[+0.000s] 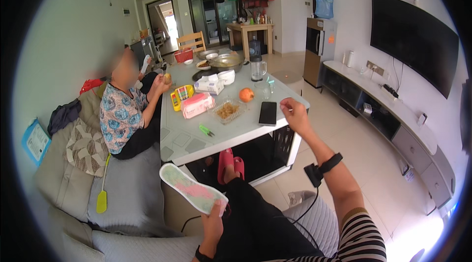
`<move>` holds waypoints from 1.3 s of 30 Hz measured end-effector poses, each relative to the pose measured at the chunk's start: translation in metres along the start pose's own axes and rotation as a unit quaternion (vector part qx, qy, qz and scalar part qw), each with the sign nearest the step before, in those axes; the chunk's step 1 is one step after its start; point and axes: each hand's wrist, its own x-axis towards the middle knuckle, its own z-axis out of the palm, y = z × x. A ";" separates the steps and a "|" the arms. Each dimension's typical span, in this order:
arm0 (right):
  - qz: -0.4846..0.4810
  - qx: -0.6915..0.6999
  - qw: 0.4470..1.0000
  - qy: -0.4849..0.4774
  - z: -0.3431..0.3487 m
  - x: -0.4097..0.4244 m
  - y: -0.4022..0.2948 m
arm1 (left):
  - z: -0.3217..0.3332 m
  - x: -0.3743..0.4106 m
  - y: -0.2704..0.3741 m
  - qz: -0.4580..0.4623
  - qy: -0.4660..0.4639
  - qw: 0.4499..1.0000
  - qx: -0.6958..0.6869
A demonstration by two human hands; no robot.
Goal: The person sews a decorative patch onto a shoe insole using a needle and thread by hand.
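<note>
My left hand point(213, 223) grips the heel end of a shoe insole point(191, 188) with a white rim and a green and pink patterned face. The insole is tilted in front of my knees, its far end near the table's front edge. My right hand point(296, 116) is raised by the right front corner of the glass-topped table point(236, 138), its fingers drawn together. A small pale glint shows at those fingers; whether they pinch something thin is too small to tell. Closest to this hand lies a dark smartphone point(267, 113). Green thread snips point(206, 130) rest near the front edge.
On the table are a clear plastic food box point(228, 110), a pomegranate point(246, 95), tissue packs point(198, 105), a yellow case point(181, 97), a glass jug point(257, 69) and a metal pot point(225, 62). A person point(123, 114) sits on the sofa point(123, 184) at left, holding something small.
</note>
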 end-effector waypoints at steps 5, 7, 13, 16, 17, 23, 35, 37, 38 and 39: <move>-0.048 -0.127 0.988 -0.068 -0.008 0.072 0.110 | -0.033 0.022 -0.036 -0.021 -0.090 0.995 0.034; -0.041 -0.181 0.978 -0.099 -0.008 0.089 0.152 | -0.035 0.021 -0.037 -0.070 -0.097 0.990 0.072; -0.044 -0.341 0.911 -0.225 0.029 0.132 0.223 | -0.048 0.025 -0.044 -0.202 -0.098 0.959 0.175; -0.001 -0.368 0.885 -0.284 0.058 0.147 0.256 | -0.044 0.033 -0.045 -0.260 -0.099 0.941 0.191; 0.014 -0.370 0.879 -0.300 0.067 0.152 0.269 | -0.039 0.037 -0.040 -0.273 -0.084 0.936 0.206; 0.027 -0.360 0.873 -0.329 0.113 0.166 0.355 | -0.032 0.054 -0.050 -0.314 -0.046 0.927 0.198; -0.049 -0.343 0.856 -0.383 0.144 0.200 0.377 | -0.043 0.061 -0.093 -0.307 -0.041 0.949 0.063; -0.051 -0.388 0.857 -0.335 0.125 0.195 0.378 | -0.033 0.070 -0.081 -0.296 -0.071 0.949 0.086; -0.078 -0.388 0.867 -0.302 0.118 0.189 0.378 | -0.030 0.070 -0.078 -0.295 -0.072 0.949 0.089; -0.109 -0.384 0.877 -0.267 0.117 0.188 0.373 | -0.027 0.070 -0.075 -0.290 -0.069 0.950 0.092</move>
